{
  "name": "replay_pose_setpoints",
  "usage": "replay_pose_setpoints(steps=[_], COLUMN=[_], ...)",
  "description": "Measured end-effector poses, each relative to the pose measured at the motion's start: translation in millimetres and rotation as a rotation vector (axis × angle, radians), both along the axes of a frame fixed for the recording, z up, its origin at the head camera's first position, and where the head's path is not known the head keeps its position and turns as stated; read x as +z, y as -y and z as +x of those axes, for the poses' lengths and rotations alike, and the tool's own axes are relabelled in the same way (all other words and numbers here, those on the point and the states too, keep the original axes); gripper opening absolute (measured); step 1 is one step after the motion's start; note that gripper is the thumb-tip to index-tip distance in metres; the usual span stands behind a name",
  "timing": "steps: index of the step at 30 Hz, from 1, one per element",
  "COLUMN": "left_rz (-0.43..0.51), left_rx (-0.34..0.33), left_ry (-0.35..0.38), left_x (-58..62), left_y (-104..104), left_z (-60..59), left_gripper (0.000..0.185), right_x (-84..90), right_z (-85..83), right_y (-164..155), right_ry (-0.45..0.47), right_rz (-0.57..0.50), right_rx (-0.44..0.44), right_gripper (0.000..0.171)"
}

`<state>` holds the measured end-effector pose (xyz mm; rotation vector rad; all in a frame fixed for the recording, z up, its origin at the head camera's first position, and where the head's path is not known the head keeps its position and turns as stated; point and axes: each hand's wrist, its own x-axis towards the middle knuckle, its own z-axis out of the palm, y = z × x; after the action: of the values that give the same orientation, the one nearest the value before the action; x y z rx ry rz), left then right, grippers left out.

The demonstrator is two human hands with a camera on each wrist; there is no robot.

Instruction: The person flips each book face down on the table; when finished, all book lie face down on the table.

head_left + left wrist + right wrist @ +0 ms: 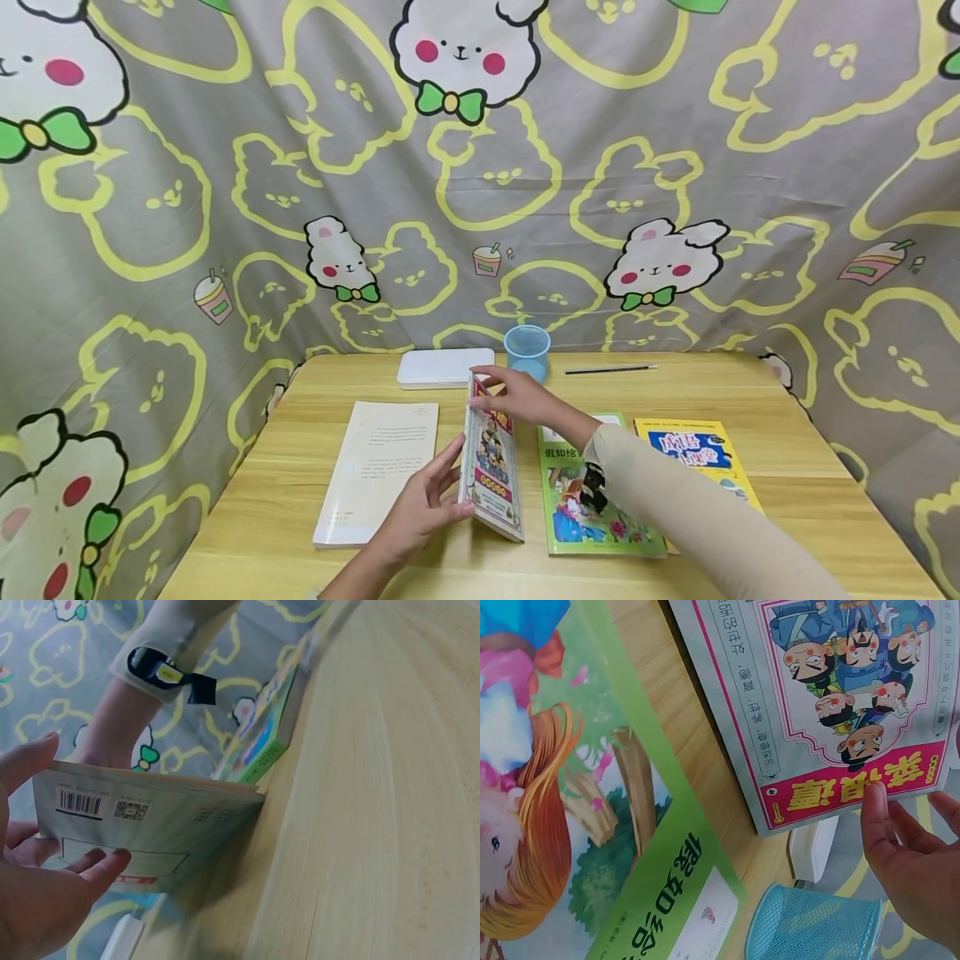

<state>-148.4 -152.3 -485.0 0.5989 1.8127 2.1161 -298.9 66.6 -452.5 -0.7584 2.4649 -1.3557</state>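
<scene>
The fingers of the left hand [420,510] lie nearly straight against the back cover of the cartoon book [491,467], thumb near its top edge, propping rather than gripping. The right hand [517,396] pinches the far upper corner, fingertips [875,796] on the front cover. The book stands on its long edge near the middle of the desk [675,392], leaning slightly.

It looks like a thin, light paperback; its glossy covers will likely flex and slip, so holding it at the spine or with a flat palm on each face seems safest.

Around it lie a plain white book [378,471] toward the left edge, a green picture book [570,517] just right, and a blue mesh cup [527,350] near the back edge.
</scene>
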Motion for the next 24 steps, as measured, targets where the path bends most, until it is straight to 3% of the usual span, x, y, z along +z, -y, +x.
replay_pose_setpoints(steps=[11, 24], left_rz=[0.021, -0.073], left_rx=[0.032, 0.105], left_ry=[-0.055, -0.112], left_x=[4.0, 8.5], left_y=[-0.5, 3.1], left_z=[0.5, 4.6], left_gripper=[0.094, 0.086], right_x=[4.6, -0.1], right_z=[1.9, 2.6], right_y=[7.9, 17.8], right_ry=[0.026, 0.129], right_rz=[-0.084, -0.232], right_rx=[0.047, 0.091], right_gripper=[0.071, 0.071])
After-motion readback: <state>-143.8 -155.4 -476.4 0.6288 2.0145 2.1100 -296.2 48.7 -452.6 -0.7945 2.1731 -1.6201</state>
